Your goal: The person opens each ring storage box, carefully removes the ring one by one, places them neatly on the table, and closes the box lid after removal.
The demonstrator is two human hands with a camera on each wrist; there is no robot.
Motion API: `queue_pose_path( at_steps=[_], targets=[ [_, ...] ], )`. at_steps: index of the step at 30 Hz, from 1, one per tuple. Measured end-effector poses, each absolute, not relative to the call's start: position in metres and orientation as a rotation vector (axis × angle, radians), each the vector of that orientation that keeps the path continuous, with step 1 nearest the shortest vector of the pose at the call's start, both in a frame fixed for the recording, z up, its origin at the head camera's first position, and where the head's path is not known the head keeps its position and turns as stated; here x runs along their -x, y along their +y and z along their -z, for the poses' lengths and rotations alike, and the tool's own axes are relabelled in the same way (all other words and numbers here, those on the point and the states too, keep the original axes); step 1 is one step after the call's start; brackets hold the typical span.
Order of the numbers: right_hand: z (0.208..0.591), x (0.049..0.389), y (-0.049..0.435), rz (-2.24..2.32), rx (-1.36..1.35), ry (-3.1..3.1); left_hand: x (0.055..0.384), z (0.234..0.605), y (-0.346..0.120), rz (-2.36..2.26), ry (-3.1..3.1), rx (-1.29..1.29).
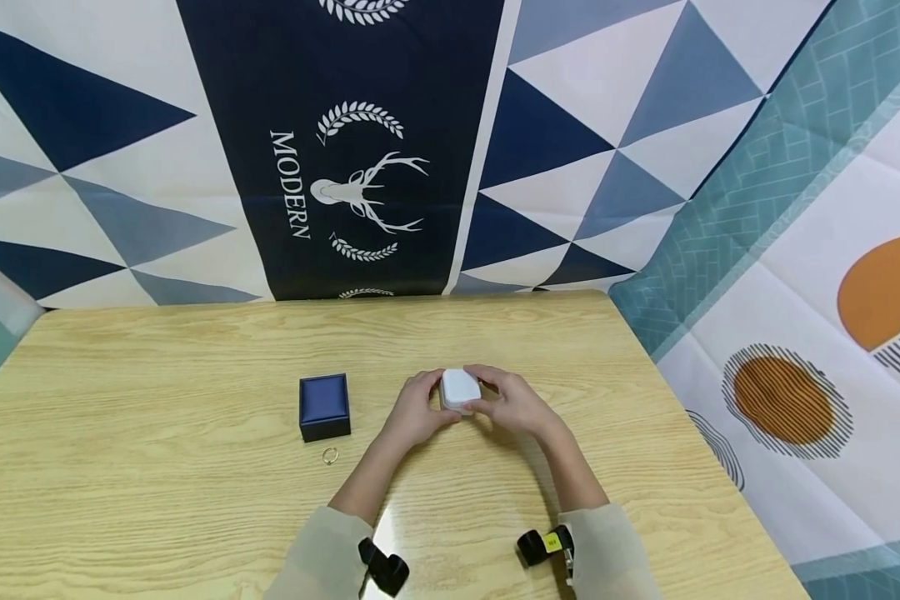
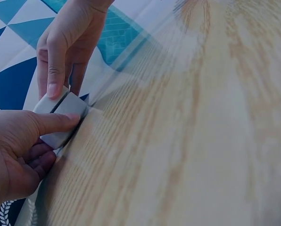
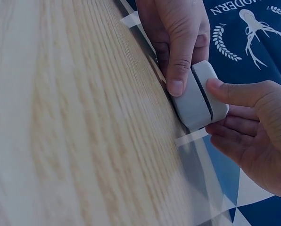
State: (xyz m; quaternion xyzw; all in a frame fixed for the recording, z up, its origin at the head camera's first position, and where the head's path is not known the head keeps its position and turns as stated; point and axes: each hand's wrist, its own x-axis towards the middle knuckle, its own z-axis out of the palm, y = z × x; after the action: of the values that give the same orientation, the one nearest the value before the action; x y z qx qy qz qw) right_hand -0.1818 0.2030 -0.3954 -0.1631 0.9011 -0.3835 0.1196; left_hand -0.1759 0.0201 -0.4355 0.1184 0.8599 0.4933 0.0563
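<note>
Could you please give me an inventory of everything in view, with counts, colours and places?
table: 1, light wood-grained, under the loose items
dark blue box: 1, dark blue, on the table, left of centre
ring: 1, gold-coloured, on the table just nearer the person than the dark blue box
white box: 1, white with a dark seam, right of the dark blue box
back cloth: 1, blue, white and navy, behind the table
side cloth: 1, white, teal and orange, right of the table
wrist cameras: 2, black, one at each cuff
sleeves: 2, pale, on the forearms
hands: 2, bare, both gripping the white box
</note>
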Motion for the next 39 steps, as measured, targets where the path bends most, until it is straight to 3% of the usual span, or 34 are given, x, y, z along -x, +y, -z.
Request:
queue_pose_path(
  at_steps=[32, 39],
  targets=[
    [0.4, 0.188, 0.205, 1.186, 0.416, 2.587, 0.178, 0.434, 0.019, -1.492, 2.614, -0.378],
    [0.375, 0.177, 0.197, 1.193, 0.423, 2.554, 0.179, 0.436, 0.019, -1.491, 2.606, -0.368]
  ],
)
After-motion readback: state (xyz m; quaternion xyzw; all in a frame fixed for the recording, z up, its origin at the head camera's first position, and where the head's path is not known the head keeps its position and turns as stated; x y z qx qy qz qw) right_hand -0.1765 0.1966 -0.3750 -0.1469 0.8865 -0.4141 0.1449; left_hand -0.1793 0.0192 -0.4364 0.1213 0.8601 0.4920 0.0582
